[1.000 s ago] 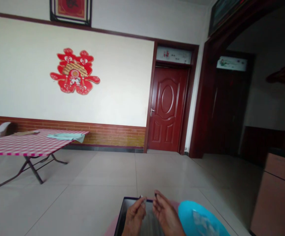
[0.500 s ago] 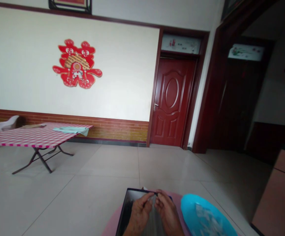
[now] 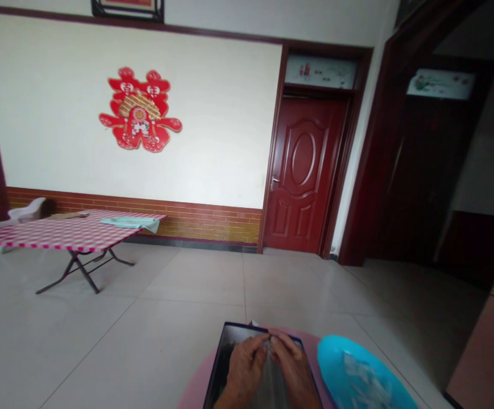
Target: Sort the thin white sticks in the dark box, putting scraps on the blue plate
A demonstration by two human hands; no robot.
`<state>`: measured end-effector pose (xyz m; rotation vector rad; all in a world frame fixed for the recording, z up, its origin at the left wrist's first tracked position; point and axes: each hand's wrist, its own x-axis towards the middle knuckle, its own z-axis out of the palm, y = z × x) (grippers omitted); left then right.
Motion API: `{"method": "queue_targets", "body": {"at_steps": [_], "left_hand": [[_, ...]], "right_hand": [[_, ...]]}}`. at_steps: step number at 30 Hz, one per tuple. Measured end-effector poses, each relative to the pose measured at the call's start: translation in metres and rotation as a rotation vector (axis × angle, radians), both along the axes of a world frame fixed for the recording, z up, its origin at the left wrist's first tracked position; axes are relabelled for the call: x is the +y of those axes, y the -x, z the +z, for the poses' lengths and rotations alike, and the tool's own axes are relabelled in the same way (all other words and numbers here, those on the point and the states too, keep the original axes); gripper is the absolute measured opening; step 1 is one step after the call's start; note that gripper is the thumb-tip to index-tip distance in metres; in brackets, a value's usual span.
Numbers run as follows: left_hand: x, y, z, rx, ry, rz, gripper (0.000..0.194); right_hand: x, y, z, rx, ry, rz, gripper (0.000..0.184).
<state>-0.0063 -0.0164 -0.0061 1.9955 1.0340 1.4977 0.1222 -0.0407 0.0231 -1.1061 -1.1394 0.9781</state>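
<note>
Above an open dark-edged box (image 3: 247, 326), my left hand (image 3: 247, 363) and my right hand (image 3: 291, 366) meet fingertip to fingertip. Both are closed in a pinch, and whatever lies between them is hidden or too small to name. Dark, thin material (image 3: 224, 358) fills the box's left side; greyish, streaky material (image 3: 270, 386) shows below my hands. The box rests on a pink round surface (image 3: 202, 380). Just right of it is a bright blue basin (image 3: 329, 355) holding whitish, clear-looking pieces (image 3: 368, 383), blurred.
A folding table (image 3: 71, 233) with a checked top stands at the left, a pale green cloth (image 3: 131, 222) on it and a white chair (image 3: 27, 210) behind. A pinkish cabinet (image 3: 489, 341) is at the right. Across the tiled floor (image 3: 195, 278) is a closed red door (image 3: 300, 170).
The view has turned slightly left, so the room sits further right. My fingertips have drawn closer together; the small dark thing seen between them earlier is now hidden.
</note>
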Motion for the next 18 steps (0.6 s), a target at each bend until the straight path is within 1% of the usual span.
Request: {"method": "queue_targets", "body": {"at_steps": [4, 7, 12, 16, 18], "left_hand": [[0.001, -0.001, -0.009, 0.177, -0.154, 0.239, 0.033], [0.002, -0.003, -0.014, 0.250, -0.257, 0.364, 0.033], [0.004, -0.006, -0.020, 0.299, -0.329, 0.443, 0.033], [0.004, -0.006, -0.023, 0.299, -0.368, 0.488, 0.031], [0.002, -0.005, -0.021, 0.292, -0.406, 0.485, 0.031]], "right_hand": [[0.003, -0.002, 0.000, -0.096, -0.002, -0.031, 0.041], [0.004, -0.003, 0.002, -0.165, -0.006, -0.060, 0.039], [0.004, -0.004, 0.002, -0.184, 0.013, -0.070, 0.040], [0.004, -0.005, 0.002, -0.117, 0.030, -0.031, 0.039], [0.004, -0.005, 0.002, -0.095, 0.042, -0.011, 0.038]]}}
